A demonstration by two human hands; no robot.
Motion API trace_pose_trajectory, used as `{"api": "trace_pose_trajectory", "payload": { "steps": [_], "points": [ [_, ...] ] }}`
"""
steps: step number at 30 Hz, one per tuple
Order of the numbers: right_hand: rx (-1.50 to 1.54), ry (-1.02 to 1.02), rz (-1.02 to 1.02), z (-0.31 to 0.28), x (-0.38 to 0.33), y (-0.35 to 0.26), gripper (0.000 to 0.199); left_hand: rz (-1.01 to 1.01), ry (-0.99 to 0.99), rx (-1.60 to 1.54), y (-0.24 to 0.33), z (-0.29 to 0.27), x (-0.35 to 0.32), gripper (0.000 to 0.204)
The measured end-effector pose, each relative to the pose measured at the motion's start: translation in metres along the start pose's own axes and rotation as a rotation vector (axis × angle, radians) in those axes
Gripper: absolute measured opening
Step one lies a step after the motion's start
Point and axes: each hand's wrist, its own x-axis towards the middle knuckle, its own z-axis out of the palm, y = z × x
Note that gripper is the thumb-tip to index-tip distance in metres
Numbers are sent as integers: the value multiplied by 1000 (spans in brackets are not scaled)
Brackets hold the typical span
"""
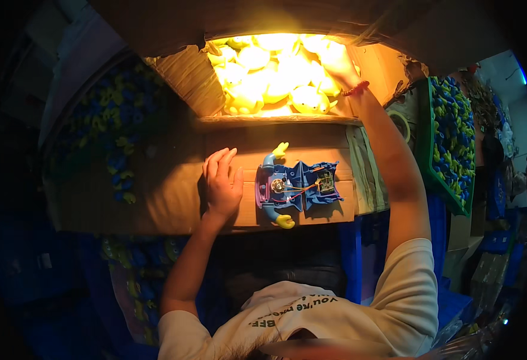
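Observation:
My left hand (221,187) rests on the cardboard worktop, fingers stretched out and holding nothing. To its right lies an opened blue plastic toy body (299,187), its two halves spread apart with thin wires and a small circuit board inside. A blue arm with a yellow hand (280,151) sticks out on its far side, and a similar arm (283,221) on its near side. My right hand (339,65), with a red bead bracelet at the wrist, reaches into a brightly lit cardboard box among yellow toy heads (310,99). Glare hides its fingers, so any grip is unclear.
The lit box (275,119) has a raised cardboard front edge. A green tray (427,144) of blue and yellow toy arms (454,138) stands at the right. More such parts (119,102) are heaped at the far left. A tape roll (400,125) sits beside my right forearm.

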Motion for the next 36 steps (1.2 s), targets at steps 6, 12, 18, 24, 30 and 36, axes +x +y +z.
{"api": "trace_pose_trajectory", "payload": {
  "steps": [6,12,18,24,30,36],
  "points": [
    [-933,-45,-390,58,24,50,17,-13,-42,-52,-2,9,2,39],
    [-793,-38,-207,119,51,32,27,-2,-87,13,-3,9,2,35],
    [-877,-154,-43,132,81,20,36,24,-141,138,11,5,5,29],
    [-865,-350,41,106,74,-3,46,14,-141,40,5,5,11,24],
    [-498,-208,19,63,16,-58,53,13,-118,-107,-3,9,6,26],
    [-130,-684,-479,22,-121,-122,75,-454,-327,-1295,43,-35,29,88]
  ]
}}
